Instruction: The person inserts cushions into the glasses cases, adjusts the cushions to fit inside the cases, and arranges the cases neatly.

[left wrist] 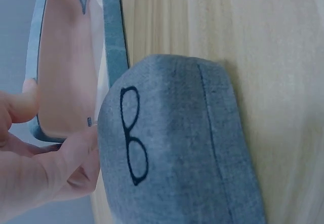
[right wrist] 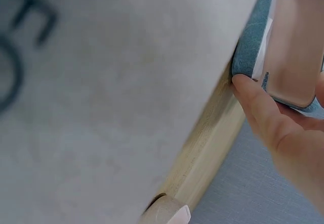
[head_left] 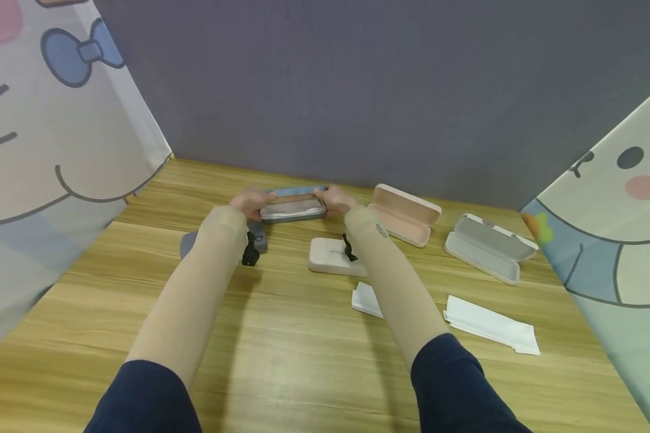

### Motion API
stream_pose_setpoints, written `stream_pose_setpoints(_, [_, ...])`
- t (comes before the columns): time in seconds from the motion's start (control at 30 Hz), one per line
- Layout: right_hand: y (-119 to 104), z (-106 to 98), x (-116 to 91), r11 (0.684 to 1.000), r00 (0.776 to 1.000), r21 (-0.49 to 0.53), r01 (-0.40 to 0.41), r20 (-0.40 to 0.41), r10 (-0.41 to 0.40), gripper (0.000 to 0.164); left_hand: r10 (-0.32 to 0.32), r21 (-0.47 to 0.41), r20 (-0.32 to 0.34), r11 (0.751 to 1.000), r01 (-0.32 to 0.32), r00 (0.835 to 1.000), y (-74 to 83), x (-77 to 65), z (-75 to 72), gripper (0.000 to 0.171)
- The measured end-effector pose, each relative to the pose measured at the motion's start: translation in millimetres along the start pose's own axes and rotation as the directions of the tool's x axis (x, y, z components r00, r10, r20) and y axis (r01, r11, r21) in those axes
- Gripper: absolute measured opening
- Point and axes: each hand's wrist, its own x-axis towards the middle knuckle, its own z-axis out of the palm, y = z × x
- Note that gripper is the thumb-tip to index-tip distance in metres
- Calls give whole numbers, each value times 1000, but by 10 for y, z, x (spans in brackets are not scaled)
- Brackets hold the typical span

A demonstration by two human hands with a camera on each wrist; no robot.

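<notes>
My left grip (head_left: 249, 201) and right grip (head_left: 337, 199) are closed on the ends of the open blue case (head_left: 294, 219), thumbs at its lid (left wrist: 66, 62), far on the worktop (head_left: 298, 349), a pale cloth (head_left: 292, 208) inside; I judge the step as working the lid, the next move asking even pressure at both ends. My left wrist view shows large the glasses outline (left wrist: 127, 132) on the grey case (left wrist: 177, 148), tiny from my head; the head view alone takes in loose cloths (head_left: 490, 325) near right
</notes>
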Motion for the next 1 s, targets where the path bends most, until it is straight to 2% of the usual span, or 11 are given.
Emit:
stream_pose_setpoints(0.13, [0, 23, -4, 1000, 1000, -18, -14, -16, 14, 38, -6, -50, 2, 999, 6, 1000, -33, 32, -20, 62])
stream_pose_setpoints(0.27, [-7, 26, -10, 1000, 999, -18, -26, -24, 25, 55, -2, -42, -10, 999, 2, 1000, -40, 27, -22, 60])
stream_pose_setpoints(0.57, [-19, 0, -30, 996, 999, -82, -36, -8, 35, 53, -8, 15, -6, 1000, 8, 1000, -30, 14, -22, 72])
stream_pose_setpoints(0.73, [-12, -15, -23, 992, 1000, -122, -25, 5, 26, 40, -15, -4, 0, 1000, 15, 1000, -44, 26, -10, 75])
stream_pose_setpoints(0.9, [3, -16, -4, 993, 1000, -113, -18, 2, 19, 44, -28, -30, -15, 999, 27, 999, -64, 45, 6, 80])
stream_pose_setpoints(1.0, [23, -1, -2, 990, 1000, -137, -18, 1, 19, 30, -33, -34, -37, 999, 31, 999, -89, 53, 24, 82])
